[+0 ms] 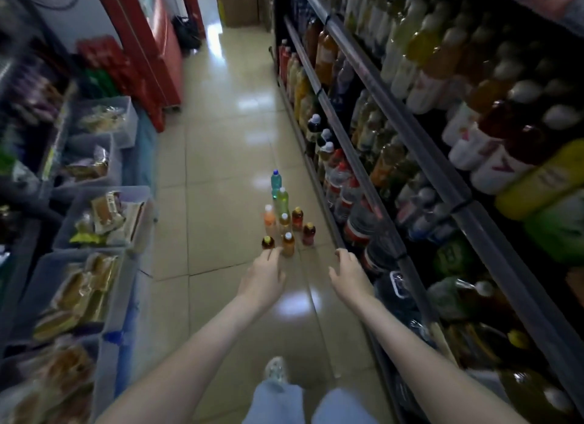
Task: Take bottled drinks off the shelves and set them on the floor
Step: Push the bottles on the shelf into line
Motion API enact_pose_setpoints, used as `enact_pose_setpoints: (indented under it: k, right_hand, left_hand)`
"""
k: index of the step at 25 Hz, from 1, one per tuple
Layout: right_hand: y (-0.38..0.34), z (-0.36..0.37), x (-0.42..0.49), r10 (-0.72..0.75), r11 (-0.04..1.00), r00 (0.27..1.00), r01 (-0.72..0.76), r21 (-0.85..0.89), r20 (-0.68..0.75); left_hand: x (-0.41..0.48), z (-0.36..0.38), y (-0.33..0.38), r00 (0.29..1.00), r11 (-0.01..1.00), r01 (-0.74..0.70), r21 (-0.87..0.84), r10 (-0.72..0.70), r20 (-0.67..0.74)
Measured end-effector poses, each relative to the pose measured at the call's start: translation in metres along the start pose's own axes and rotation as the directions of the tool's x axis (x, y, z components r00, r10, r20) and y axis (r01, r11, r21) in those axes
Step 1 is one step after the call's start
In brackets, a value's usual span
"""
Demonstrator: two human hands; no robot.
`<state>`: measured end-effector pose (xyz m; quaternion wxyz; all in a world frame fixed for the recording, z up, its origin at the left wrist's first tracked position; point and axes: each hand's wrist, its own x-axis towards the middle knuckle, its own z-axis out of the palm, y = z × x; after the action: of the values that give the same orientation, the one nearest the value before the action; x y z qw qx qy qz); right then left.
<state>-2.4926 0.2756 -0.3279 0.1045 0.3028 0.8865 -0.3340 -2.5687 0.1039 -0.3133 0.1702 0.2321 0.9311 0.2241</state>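
Eight bottled drinks (282,216) are seen standing upright in a close cluster on the tiled floor (221,133), just beside the foot of the shelves (407,133) on the right. Among them are counted one teal bottle with a blue cap (276,180) at the far end, one green bottle (281,200), one pale orange bottle (269,219), two amber bottles with white caps, two dark red bottles with yellow caps, and one dark bottle with a yellow cap (268,243) nearest the person.

Two bare arms are stretched forward. The left hand (264,278) is held open with relaxed fingers and nothing is gripped; its fingertips appear right below the nearest dark bottle, though contact cannot be judged. The right hand (349,273) is likewise spread loosely and is empty, close to the lowest shelf edge.

The shelved bottles are too blurred to be counted. One shoe (276,369) is visible below.
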Motion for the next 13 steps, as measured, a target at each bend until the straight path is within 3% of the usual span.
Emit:
enact_pose_setpoints:
  k: [6, 13]
  right_hand:
    - [-0.030, 0.023, 0.161, 0.091, 0.996, 0.984, -0.086, -0.035, 0.155]
    - [0.011, 0.145, 0.359, 0.182, 0.980, 0.903, -0.134, -0.147, 0.388]
  left_hand:
    - [0.163, -0.011, -0.061, 0.991, 0.998, 0.054, 0.043, -0.059, 0.122]
    - [0.342, 0.114, -0.200, 0.954, 0.980, 0.188, -0.067, -0.166, 0.249]
